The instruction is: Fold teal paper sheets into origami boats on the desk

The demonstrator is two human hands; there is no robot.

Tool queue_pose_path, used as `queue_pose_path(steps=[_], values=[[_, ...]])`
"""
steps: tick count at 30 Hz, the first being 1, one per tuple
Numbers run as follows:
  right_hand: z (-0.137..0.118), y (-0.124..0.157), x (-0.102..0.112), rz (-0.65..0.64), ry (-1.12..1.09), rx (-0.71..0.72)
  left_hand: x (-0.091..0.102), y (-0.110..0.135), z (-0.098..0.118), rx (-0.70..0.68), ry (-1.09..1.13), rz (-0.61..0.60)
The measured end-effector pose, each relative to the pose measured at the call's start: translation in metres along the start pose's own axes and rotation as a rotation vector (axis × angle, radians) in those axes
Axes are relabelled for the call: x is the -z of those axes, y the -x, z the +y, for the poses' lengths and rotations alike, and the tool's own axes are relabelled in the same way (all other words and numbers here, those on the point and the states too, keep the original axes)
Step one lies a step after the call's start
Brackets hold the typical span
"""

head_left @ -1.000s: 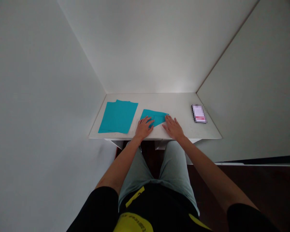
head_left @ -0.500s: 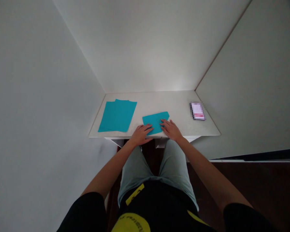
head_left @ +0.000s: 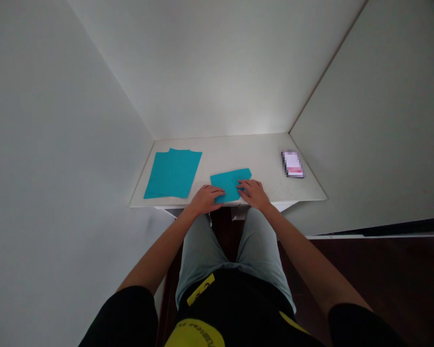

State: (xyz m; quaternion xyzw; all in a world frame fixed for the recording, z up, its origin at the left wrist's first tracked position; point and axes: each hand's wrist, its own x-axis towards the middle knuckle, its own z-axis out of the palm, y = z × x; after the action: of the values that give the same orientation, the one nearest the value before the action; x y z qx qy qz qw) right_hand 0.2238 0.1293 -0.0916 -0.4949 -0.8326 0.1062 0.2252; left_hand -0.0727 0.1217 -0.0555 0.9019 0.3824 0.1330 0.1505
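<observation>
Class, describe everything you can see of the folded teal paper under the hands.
The folded teal paper is a thin, matte sheet doubled into a rough rectangle, its far-right corner slanted. It lies flat near the front edge of the white table. The left hand presses its near-left corner and the right hand its right edge, fingers flat.

A: Can you read any lettering here?
B: No. The phone [head_left: 292, 164] on your table [head_left: 238, 149] is blurred, and the print on your shirt's yellow patch [head_left: 192, 335] is too small to make out.
</observation>
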Motion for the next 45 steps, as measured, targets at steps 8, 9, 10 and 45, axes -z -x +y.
queue_pose_path(steps=[8, 9, 10, 45], values=[[-0.006, -0.001, 0.004, -0.018, 0.012, -0.044, -0.004, -0.037, 0.009, 0.278, -0.082, 0.052], [-0.007, 0.0, 0.004, -0.018, 0.006, -0.048, -0.007, -0.044, 0.012, 0.324, -0.092, 0.079], [-0.007, 0.0, 0.004, -0.017, 0.005, -0.049, -0.011, -0.049, 0.017, 0.369, -0.104, 0.117], [-0.004, 0.004, 0.007, -0.16, 0.1, 0.097, -0.057, -0.027, 0.066, 0.569, -0.257, 0.163]])
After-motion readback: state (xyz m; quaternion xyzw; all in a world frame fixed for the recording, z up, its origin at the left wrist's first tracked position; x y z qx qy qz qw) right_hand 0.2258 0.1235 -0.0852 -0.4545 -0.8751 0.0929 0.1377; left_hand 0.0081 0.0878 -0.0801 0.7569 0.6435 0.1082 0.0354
